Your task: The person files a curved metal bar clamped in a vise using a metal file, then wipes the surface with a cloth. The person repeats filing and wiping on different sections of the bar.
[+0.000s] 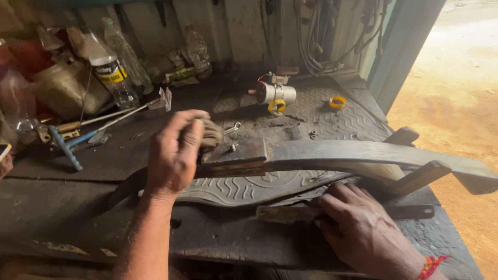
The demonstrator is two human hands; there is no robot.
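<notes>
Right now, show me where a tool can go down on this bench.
Bare: the bench's near-left surface, beside the left hand; and the mat beyond the leaf spring. Crowded: the back-left bottles.

One camera, worn on the head, looks steeply down and forward over the dark counter [62, 202] from close range, toward the back wall; open ground shows at the right edge.
</notes>
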